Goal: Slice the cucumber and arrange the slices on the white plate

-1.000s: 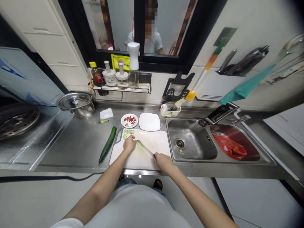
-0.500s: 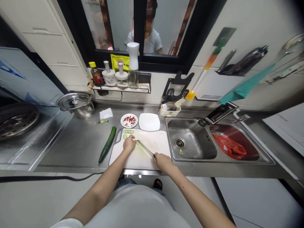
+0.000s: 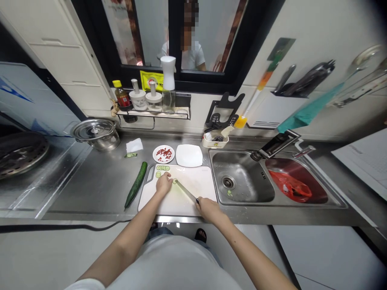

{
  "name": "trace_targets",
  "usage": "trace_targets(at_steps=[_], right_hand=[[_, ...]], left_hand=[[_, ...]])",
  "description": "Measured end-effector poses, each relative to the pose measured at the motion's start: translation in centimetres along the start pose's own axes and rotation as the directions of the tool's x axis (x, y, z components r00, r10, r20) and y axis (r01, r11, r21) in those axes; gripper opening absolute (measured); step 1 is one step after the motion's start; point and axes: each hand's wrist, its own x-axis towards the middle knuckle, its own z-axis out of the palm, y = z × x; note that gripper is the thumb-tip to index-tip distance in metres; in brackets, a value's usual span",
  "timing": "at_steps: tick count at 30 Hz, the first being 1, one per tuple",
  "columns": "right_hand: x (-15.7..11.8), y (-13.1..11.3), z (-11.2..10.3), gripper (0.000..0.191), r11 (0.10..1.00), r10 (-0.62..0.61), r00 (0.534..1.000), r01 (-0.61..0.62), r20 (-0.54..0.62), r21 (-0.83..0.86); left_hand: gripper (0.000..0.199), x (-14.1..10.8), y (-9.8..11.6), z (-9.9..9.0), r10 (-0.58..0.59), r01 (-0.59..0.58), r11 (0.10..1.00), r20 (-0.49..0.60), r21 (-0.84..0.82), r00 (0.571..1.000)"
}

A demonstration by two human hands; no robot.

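Observation:
My right hand (image 3: 207,208) is closed round the handle of a knife (image 3: 186,191), whose blade points up and left across the white cutting board (image 3: 181,205). The blade's tip is at a small green slice (image 3: 175,181). Just left of it, my left hand (image 3: 164,183) rests on the board with its fingers bent together; what they hold, if anything, is too small to make out. Several cucumber slices (image 3: 163,168) lie in a row at the board's upper left. A whole cucumber (image 3: 136,185) lies on the counter left of the board.
Behind the board stand a plate of red pieces (image 3: 163,154) and a white plate (image 3: 189,155). A metal sink (image 3: 248,181) is on the right, a lidded steel pot (image 3: 99,135) at the back left. A person (image 3: 193,54) shows in the window.
The whole view has shifted slightly. My hands and the knife keep nearly the same places on the board.

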Motion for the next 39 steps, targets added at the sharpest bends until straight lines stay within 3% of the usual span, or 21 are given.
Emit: trace_targets(at_steps=[20, 29, 39], right_hand=[[-2.6, 0.4, 0.9, 0.031, 0.997, 0.081, 0.994, -0.082, 0.08, -0.001], [-3.2, 1.0, 2.3, 0.034, 0.98, 0.157, 0.988, -0.154, -0.013, 0.127], [-1.3, 0.9, 3.6, 0.036, 0.95, 0.218, 0.973, -0.196, -0.069, 0.241]], left_hand=[[0.021, -0.4, -0.2, 0.6, 0.079, -0.077, 0.996, -0.051, 0.034, 0.996], [0.034, -1.8, -0.5, 0.9, 0.262, -0.255, 0.963, -0.077, 0.089, 0.962], [0.027, -2.7, -0.1, 1.1, 0.281, -0.272, 0.956, -0.079, 0.108, 0.956]])
